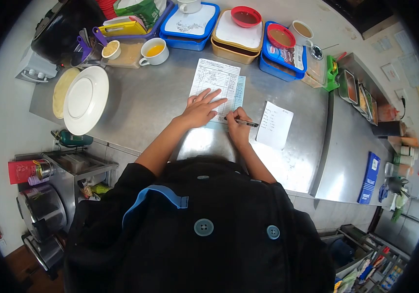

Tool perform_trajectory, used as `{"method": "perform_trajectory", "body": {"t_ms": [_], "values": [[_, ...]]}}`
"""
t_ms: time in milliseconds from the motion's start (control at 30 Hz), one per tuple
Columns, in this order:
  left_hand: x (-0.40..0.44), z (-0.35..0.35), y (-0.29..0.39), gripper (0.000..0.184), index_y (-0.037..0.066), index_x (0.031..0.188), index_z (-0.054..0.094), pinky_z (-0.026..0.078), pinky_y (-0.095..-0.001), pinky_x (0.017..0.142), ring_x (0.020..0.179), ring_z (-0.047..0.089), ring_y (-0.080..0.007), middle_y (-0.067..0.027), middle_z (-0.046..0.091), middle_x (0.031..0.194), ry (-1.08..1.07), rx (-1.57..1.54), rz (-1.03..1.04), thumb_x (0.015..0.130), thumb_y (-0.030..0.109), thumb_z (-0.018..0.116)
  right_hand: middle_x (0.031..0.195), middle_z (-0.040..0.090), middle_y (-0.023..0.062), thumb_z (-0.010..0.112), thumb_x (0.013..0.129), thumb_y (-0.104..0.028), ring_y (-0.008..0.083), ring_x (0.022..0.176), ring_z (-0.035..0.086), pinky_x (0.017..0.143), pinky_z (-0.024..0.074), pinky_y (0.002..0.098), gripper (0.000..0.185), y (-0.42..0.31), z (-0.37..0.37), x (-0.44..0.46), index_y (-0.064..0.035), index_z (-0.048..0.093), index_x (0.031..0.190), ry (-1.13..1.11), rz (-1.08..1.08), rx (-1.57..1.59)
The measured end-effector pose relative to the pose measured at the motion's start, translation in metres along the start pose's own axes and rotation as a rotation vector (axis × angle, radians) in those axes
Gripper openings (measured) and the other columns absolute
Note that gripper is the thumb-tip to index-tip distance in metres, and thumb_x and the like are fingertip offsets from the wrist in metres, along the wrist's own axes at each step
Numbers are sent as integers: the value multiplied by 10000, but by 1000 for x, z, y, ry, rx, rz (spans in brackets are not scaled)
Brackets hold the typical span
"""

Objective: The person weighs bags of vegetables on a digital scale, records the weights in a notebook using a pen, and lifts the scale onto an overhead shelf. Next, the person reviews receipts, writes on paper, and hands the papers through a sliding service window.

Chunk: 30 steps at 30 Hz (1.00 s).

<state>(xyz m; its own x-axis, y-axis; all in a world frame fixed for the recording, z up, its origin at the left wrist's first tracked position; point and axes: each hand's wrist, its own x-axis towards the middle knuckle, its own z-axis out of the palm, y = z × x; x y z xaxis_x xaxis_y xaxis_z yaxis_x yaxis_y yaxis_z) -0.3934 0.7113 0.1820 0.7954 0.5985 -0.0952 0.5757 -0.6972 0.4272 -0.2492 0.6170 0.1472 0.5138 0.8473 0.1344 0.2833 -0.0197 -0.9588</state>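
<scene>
A white printed form (215,73) lies on the steel counter, with a bluish sheet (240,90) showing under its right edge. Spread flat on the form, my left hand (201,108) presses it down with fingers apart. My right hand (240,126) grips a dark pen (248,122), its tip down at the lower right of the papers. To the right of that hand sits a separate white sheet (274,125) with a short handwritten list; its words are too small to read.
Lidded tubs (190,22) line the counter's back, with red bowls (281,36) and cups on top. An orange-filled cup (154,51) stands before them. White plates (86,100) are at the left. A blue book (368,178) lies on the right-hand counter (344,161).
</scene>
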Motion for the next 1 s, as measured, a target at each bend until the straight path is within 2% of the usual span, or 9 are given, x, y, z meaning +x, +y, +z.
{"method": "perform_trajectory", "body": {"t_ms": [533,600,667,733,833,900,933,967,1000], "values": [[1,-2,3,528,329,1357,381,186,-490,1027,1368,173,-246,2,212,1491,-30,-15,-5,867,202,533,551,496,27,631,805,-115,105,533,453,503,370,278,241,-6,-4,5,-15,479,647,-71,22,38],[1,-7,6,519,314,1350,396,177,-488,1031,1372,161,-248,-15,211,1491,-37,-28,-9,864,197,535,583,508,15,596,840,-120,99,533,453,493,366,278,254,-18,-18,8,-30,480,633,4,248,361],[-5,-3,11,541,302,1346,404,184,-503,1020,1362,174,-280,-35,216,1487,-37,-22,-1,838,208,565,640,527,14,549,881,-132,82,570,459,518,367,261,275,-28,-49,16,-45,478,629,123,139,446],[-12,1,20,548,277,1324,439,207,-507,998,1342,194,-308,-64,239,1471,-10,-45,37,804,219,602,684,531,22,503,902,-130,77,617,466,570,374,247,206,-37,-92,25,-38,515,718,246,135,302],[-14,2,43,512,212,1248,526,233,-497,987,1293,245,-348,-91,303,1419,93,-51,52,752,167,642,684,516,21,564,873,-178,86,628,470,559,389,243,152,-7,-159,29,-35,563,822,354,182,195],[-1,3,56,498,201,1233,535,248,-498,973,1288,247,-342,-88,324,1398,111,-111,90,749,152,644,681,505,2,606,842,-159,89,633,466,575,387,238,149,6,-183,26,-22,570,886,448,139,-203],[8,3,62,485,190,1217,544,262,-498,960,1284,248,-336,-85,345,1377,126,-172,107,746,137,646,681,505,2,606,842,-159,89,633,466,575,387,238,149,4,-188,23,-22,570,886,461,126,-205],[17,4,70,463,142,1200,540,366,-451,889,1177,408,-308,-120,444,1278,163,-131,147,750,127,649,678,505,-3,615,833,-144,88,626,462,571,383,239,138,1,-189,19,-22,577,883,404,206,-204],[29,9,76,463,142,1200,540,366,-451,889,1177,408,-308,-120,444,1278,173,-128,158,750,127,649,676,506,-9,623,824,-130,87,620,457,567,379,240,128,-2,-192,15,-22,583,879,345,286,-201]]}}
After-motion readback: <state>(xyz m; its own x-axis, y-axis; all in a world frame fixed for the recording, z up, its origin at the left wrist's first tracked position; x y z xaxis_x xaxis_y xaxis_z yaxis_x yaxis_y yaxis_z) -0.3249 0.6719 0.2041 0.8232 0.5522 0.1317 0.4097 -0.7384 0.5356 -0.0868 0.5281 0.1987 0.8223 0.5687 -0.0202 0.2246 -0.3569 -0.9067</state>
